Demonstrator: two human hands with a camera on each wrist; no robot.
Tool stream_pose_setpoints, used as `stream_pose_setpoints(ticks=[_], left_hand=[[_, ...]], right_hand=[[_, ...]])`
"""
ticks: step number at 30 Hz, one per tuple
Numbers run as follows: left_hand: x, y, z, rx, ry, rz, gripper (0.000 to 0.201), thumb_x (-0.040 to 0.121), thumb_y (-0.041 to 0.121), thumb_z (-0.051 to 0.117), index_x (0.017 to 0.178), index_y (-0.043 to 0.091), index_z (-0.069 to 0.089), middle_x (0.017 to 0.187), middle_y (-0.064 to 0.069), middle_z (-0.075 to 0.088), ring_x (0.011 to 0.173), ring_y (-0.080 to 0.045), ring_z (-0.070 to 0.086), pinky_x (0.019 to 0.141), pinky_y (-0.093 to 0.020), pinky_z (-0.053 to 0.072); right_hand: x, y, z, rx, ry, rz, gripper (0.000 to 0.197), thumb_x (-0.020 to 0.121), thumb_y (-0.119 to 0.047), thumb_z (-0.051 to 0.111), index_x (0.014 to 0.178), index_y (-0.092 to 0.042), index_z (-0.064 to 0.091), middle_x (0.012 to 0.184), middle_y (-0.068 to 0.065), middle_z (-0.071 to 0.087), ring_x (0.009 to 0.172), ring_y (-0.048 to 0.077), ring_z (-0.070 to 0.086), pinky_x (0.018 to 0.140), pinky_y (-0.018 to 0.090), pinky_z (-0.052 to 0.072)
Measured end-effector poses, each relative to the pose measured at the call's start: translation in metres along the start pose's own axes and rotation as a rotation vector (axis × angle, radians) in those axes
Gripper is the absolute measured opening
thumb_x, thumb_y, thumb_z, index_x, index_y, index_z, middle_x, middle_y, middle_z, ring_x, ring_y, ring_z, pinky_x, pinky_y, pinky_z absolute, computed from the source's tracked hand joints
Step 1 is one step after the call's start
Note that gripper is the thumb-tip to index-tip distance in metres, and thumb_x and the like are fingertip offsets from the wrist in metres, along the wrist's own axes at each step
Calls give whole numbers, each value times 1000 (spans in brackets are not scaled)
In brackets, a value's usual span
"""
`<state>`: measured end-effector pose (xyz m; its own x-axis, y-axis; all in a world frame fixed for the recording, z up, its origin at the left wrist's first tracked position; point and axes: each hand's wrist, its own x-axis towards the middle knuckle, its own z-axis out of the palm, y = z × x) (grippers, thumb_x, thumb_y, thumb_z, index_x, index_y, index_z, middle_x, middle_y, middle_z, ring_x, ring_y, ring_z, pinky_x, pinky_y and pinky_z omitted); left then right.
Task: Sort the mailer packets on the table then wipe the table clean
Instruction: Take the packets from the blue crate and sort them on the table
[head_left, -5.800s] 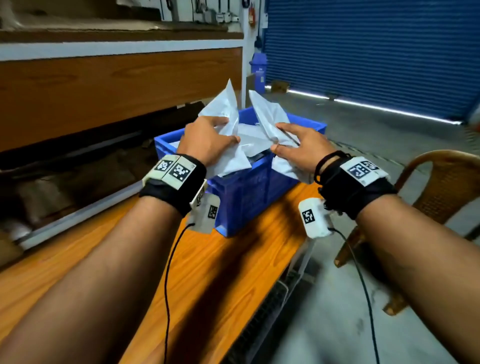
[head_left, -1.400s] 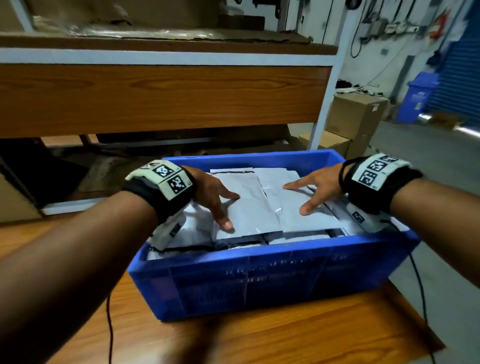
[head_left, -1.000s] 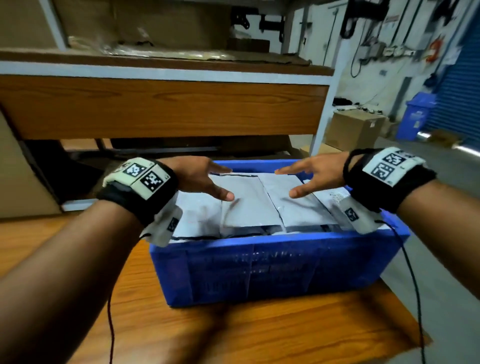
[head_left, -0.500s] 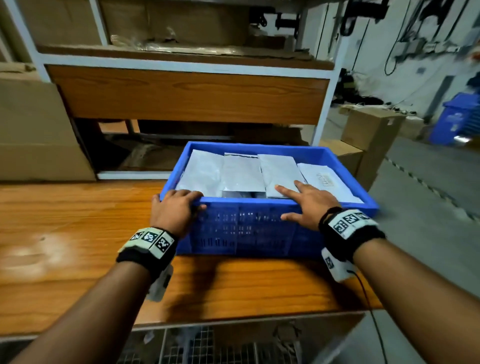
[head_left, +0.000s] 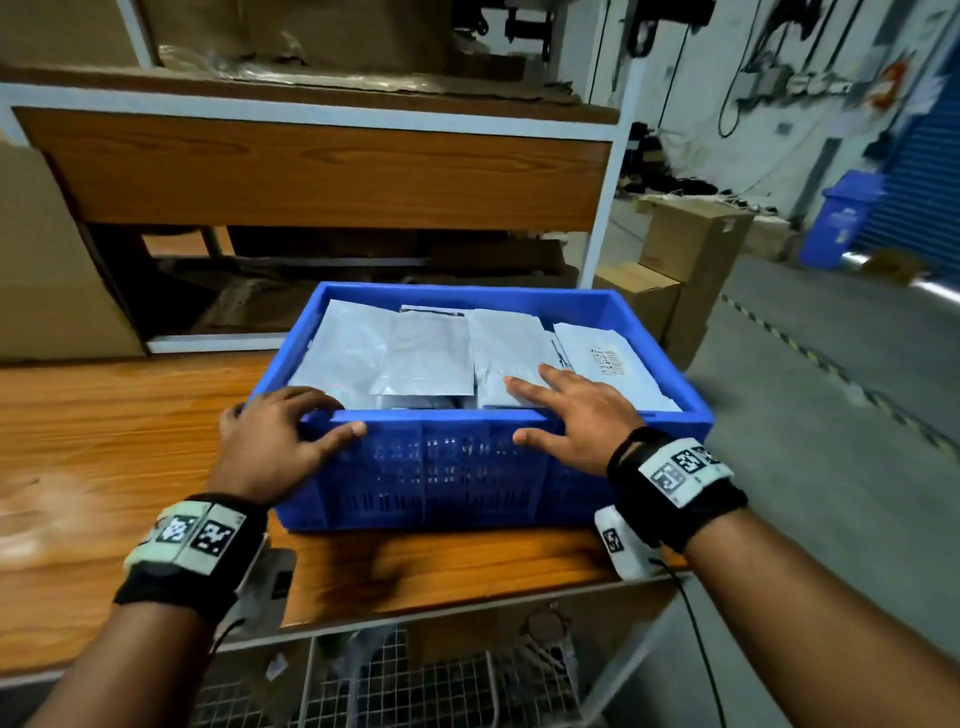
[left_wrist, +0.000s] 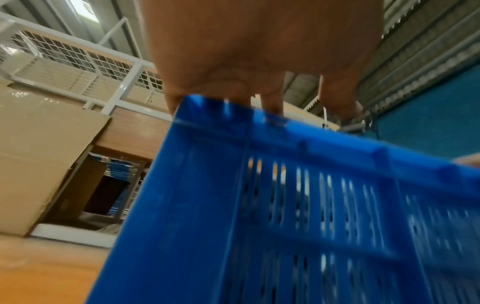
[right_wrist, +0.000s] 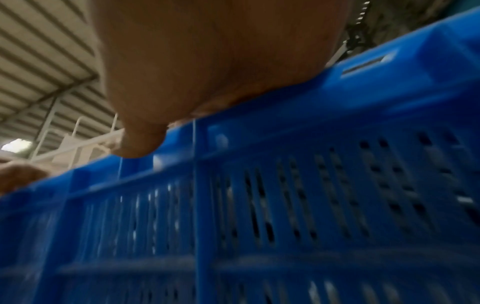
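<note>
Both hands off the packets, withdrawn to near rim of blue crate (head_left: 431, 470). Left hand (head_left: 270, 441) gripping near-left corner, fingers curled over rim, thumb on outer wall. Right hand (head_left: 576, 421) laid on rim, fingers straight and spread, tips over the mailer packets (head_left: 415, 353). Packets flat in rows inside crate on table (head_left: 130, 415). Sorting judged done; crate probably shifted next, wiping pending.
</note>
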<state>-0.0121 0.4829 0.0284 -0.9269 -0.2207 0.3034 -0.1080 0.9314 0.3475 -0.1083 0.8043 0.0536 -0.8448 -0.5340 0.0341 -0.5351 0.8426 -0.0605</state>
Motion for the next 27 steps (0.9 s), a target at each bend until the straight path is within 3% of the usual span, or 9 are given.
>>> stream_pose_setpoints(ticks=[3,5,7,12,15,17,20,24,27], left_hand=[[23,0,-29,-133,-35,37,64,64,88,48,96,36,70,120,-1,65,112,-26,58,92,-42,42],[44,7,-44,-167,-121,49,54,74,66,65,106,23,70,123,-8,63,113,-27,57,85,-33,40],[72,5,-50,-102,-219,4,45,80,51,66,114,21,68,128,-11,60,116,-30,56,83,-31,36],[129,-15,-46,12,-419,-55,78,68,80,58,126,27,59,133,-10,56,119,-28,53,96,-34,38],[146,-29,-34,27,-523,-96,77,72,72,61,134,27,52,142,-8,47,125,-27,48,97,-35,39],[157,-41,-27,5,-545,-130,89,59,73,66,134,27,51,134,-9,49,117,-27,52,88,-35,47],[162,-47,-21,-2,-583,-155,68,75,47,76,134,23,53,117,-9,51,92,-26,57,65,-27,48],[163,-51,-19,195,-640,-26,80,69,54,75,138,26,47,129,-5,52,110,-20,53,88,-24,40],[163,-57,-15,226,-620,17,80,74,40,80,142,21,42,116,-7,55,101,-20,54,83,-23,39]], right_hand=[[7,20,-27,121,47,52,63,86,-69,42,144,-54,22,159,2,22,144,21,23,115,39,23],[19,43,-52,70,44,96,65,86,-67,45,145,-49,26,154,6,31,142,22,27,114,39,27],[35,65,-75,-15,-12,139,67,87,-63,50,147,-42,29,148,9,40,137,26,35,110,36,29],[71,115,-84,-155,-306,310,83,77,-73,55,148,-41,26,153,7,35,138,28,35,112,38,26],[81,131,-69,-122,-428,353,88,76,-70,59,150,-37,24,157,3,26,143,26,27,117,39,19],[88,136,-64,-99,-458,367,84,81,-64,60,151,-36,22,158,4,23,144,26,23,117,40,16],[99,139,-62,-80,-451,369,84,80,-63,62,150,-37,23,158,4,24,144,27,23,116,41,17],[106,141,-60,-97,-501,405,79,79,-57,68,147,-36,33,156,4,27,142,28,27,114,40,21],[106,142,-57,-137,-500,417,76,78,-43,76,144,-32,41,153,6,34,136,27,37,111,36,31]])
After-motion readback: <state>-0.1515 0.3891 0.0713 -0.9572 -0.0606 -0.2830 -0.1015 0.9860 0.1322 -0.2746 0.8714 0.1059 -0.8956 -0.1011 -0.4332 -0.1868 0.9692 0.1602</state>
